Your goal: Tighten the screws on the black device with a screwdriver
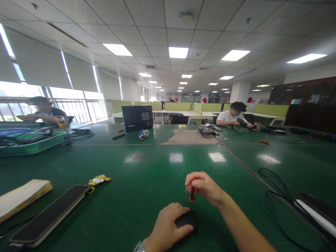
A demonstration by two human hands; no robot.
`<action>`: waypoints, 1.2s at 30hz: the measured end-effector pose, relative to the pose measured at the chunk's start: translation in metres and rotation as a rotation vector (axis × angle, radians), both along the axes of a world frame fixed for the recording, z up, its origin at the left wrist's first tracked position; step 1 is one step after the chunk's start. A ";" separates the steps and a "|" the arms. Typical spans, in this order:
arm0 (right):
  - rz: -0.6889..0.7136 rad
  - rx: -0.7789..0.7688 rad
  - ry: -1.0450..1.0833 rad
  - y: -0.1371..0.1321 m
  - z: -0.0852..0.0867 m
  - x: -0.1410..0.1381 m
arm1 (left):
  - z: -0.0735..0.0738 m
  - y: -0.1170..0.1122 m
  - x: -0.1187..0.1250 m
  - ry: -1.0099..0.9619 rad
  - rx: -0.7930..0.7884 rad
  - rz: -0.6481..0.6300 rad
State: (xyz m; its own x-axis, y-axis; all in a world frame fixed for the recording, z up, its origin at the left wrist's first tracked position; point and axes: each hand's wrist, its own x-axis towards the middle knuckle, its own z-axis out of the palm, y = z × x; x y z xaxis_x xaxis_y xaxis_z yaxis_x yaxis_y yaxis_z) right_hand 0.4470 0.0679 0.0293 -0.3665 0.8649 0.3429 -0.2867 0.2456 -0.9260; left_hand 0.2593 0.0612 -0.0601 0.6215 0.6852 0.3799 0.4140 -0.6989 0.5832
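On the green tabletop, my left hand grips a small black box-shaped object, thumb on the near side and fingers over the far side. What kind of device it is cannot be made out. My right hand is closed round the red and black handle of a screwdriver, held nearly upright. Its thin shaft points down to the far edge of the black object, close to my left fingertips. Whether the tip sits in a screw is too small to see.
A phone-like black slab with a yellow charm lies left, beside a tissue pack. Black cables lie right. Farther off are a green basket, a black monitor-like panel, another screwdriver and two people.
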 end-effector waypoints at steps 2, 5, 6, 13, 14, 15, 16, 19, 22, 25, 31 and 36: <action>0.003 -0.047 0.071 0.001 -0.002 -0.003 | 0.001 0.000 0.000 -0.004 0.001 -0.004; -0.004 -0.076 0.121 0.002 -0.003 -0.006 | 0.002 0.000 0.000 -0.016 0.007 -0.005; -0.012 -0.063 0.101 0.002 -0.002 -0.005 | 0.002 0.000 0.000 -0.020 0.010 -0.005; -0.040 -0.027 0.003 -0.001 0.003 -0.002 | 0.002 -0.001 0.000 -0.015 0.006 -0.001; -0.023 -0.052 0.036 -0.001 0.002 -0.003 | 0.002 0.000 0.000 -0.012 0.005 0.001; -0.013 -0.073 0.069 0.000 0.001 -0.004 | 0.002 0.000 0.000 -0.010 0.005 0.000; -0.011 -0.090 0.092 0.000 0.000 -0.005 | 0.002 0.000 0.000 -0.010 0.006 -0.002; -0.052 -0.096 0.063 0.002 0.000 -0.006 | 0.002 0.000 0.000 -0.018 0.009 -0.014; -0.142 -0.016 -0.033 0.001 0.003 -0.002 | 0.001 0.000 0.000 -0.019 0.012 -0.008; -0.159 -0.007 -0.069 0.000 0.006 0.001 | 0.002 -0.001 0.000 -0.008 0.005 -0.003; -0.084 -0.111 0.086 0.000 0.003 -0.002 | 0.001 -0.001 -0.001 -0.013 0.002 -0.014; -0.113 -0.050 0.043 0.002 0.001 -0.002 | 0.001 0.000 0.000 -0.022 0.022 -0.016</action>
State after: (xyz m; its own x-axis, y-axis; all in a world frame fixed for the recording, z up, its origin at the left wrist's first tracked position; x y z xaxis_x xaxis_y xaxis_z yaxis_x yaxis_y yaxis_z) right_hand 0.4449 0.0701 0.0298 -0.2515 0.9163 0.3118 -0.2991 0.2328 -0.9254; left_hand 0.2592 0.0614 -0.0588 0.6236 0.6665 0.4085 0.3895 -0.7180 0.5768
